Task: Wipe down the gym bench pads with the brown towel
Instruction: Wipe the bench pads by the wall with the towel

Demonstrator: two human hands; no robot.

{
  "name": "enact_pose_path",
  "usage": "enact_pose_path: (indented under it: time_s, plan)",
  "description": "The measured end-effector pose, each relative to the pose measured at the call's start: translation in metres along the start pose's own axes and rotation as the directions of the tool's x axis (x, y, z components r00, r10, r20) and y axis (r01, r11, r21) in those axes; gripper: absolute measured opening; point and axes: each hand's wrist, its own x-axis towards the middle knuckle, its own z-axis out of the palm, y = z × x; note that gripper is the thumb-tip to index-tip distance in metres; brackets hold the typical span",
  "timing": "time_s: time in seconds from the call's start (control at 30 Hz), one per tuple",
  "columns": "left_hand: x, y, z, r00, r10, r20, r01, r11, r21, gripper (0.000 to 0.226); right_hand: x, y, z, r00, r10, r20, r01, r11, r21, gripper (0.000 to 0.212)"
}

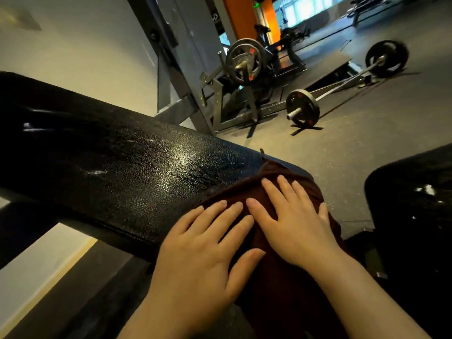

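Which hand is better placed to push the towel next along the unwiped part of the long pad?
Probably the left hand. It lies flat on the brown towel on the side nearest the bare bench pad. The right hand presses toward the pad's end.

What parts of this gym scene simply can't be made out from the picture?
Head view only:
- Brown towel: its middle lies under the left hand and right hand; its lower part is cut off by the bottom edge.
- Bench pad: the far left end is dark and blurred; the part under the towel is hidden.
- Second pad: cut off by the right edge.
- Weight plates: markings too small to read.
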Motion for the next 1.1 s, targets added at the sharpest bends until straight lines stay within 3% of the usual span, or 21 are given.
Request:
enact_pose_path:
  time_s: [0.1,0.23,0.37,0.43,0.5,0.6,0.73,0.93,1.1]
  plan:
    - [0.019,-0.003,-0.003,0.985,-0.049,0.166,0.049,0.999,0.002,0.063,0.025,0.001,-0.003,0.999,0.014,-0.033,-0.015,1.000,-0.013,0.065]
    - [0.048,-0.005,-0.005,0.939,-0.065,0.338,0.071,0.997,-0.007,0.093,0.066,0.001,-0.014,0.999,-0.012,-0.030,0.010,0.999,-0.036,0.062]
    - [0.053,-0.003,-0.005,0.918,-0.065,0.391,0.060,0.998,0.024,0.076,0.066,0.002,-0.012,0.999,0.002,-0.050,-0.003,1.000,-0.030,0.060]
    - [0.046,0.001,-0.011,0.923,-0.067,0.379,0.063,0.998,0.022,0.082,0.054,0.002,-0.010,0.997,0.033,-0.062,-0.034,0.999,-0.012,0.059]
    - [0.030,0.002,-0.009,0.951,-0.054,0.304,0.057,0.998,-0.001,0.089,0.039,0.000,-0.006,0.997,0.048,-0.062,-0.048,0.999,-0.002,0.060]
    - [-0.009,0.003,-0.009,0.995,-0.028,0.091,0.037,0.994,-0.103,0.067,0.014,-0.004,-0.004,0.998,0.052,-0.039,-0.053,0.999,-0.003,0.060]
    - [-0.049,0.000,0.003,0.995,-0.018,-0.101,0.005,0.991,-0.134,0.053,-0.012,-0.031,0.000,1.000,0.014,0.018,-0.013,0.997,-0.077,0.058]
    - [-0.078,-0.036,0.006,0.924,-0.171,-0.343,0.090,0.967,-0.238,0.039,-0.031,-0.084,0.018,0.975,-0.211,0.066,0.218,0.964,-0.153,0.052]
    - [-0.069,-0.071,0.005,0.819,-0.205,-0.536,0.140,0.977,-0.159,0.038,-0.018,-0.091,0.019,0.953,-0.291,0.087,0.300,0.945,-0.127,0.052]
